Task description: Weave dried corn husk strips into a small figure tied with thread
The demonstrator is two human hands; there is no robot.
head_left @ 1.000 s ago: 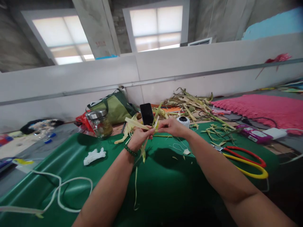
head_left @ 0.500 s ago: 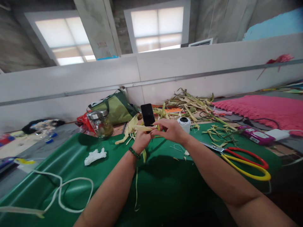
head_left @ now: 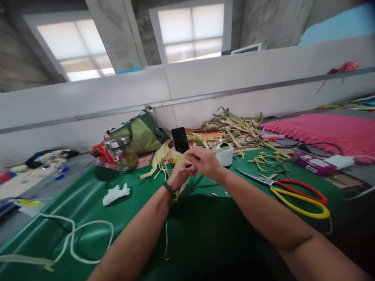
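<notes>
My left hand (head_left: 179, 175), with a dark green bead bracelet at the wrist, is closed on a pale yellow-green corn husk (head_left: 181, 157). Against it, my right hand (head_left: 205, 162) pinches the same husk from the right; the fingertips of both hands meet and hide part of it. Husk strips hang below the left hand, and one thin strand trails far down. Just behind the hands a black phone (head_left: 180, 139) stands upright. To the right of my right hand is a white roll (head_left: 224, 155) with a dark centre.
Scissors (head_left: 272, 182) with red and yellow handles lie right on the green mat (head_left: 88, 203). A glass jar (head_left: 123, 156) and green bag (head_left: 137, 134) stand back left. Dry husks (head_left: 231, 125) are heaped behind. A crumpled white tissue (head_left: 116, 194) and a white cord (head_left: 73, 226) lie left.
Both hands have turned and drawn closer together around the husk. More hanging husk shows under my left wrist. The view has shifted slightly.
</notes>
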